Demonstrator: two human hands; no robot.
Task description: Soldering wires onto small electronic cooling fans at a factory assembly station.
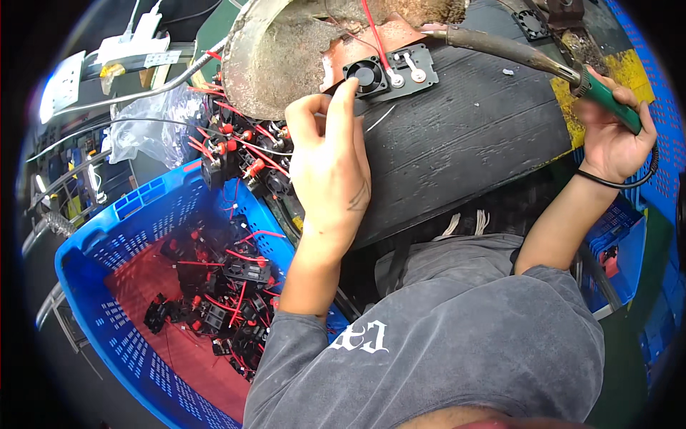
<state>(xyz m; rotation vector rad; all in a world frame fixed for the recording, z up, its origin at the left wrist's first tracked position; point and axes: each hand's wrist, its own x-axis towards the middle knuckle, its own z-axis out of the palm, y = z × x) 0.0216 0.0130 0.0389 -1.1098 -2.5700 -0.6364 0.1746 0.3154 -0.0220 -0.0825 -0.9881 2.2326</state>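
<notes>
My right hand (611, 143) is closed round the green handle of a large soldering iron (500, 51). Its long metal shaft reaches left over the bench, the tip end close to a copper-coloured sheet (346, 53). My left hand (329, 164) has bent fingers at the lower left corner of a small black cooling fan (366, 75), gripping its edge; part of the grip is hidden. The fan sits at the left end of a dark board (413, 87). On that board are two metal terminals, and a red wire (376, 36) runs up from the left one.
A dark, scratched bench top (457, 136) lies beneath. Heaped fan assemblies with red wires (250, 154) sit left of my left hand. Below them, a blue crate (93, 286) holds many more. A crusted, rounded metal piece (264, 57) stands behind; another fan (531, 23) lies far right.
</notes>
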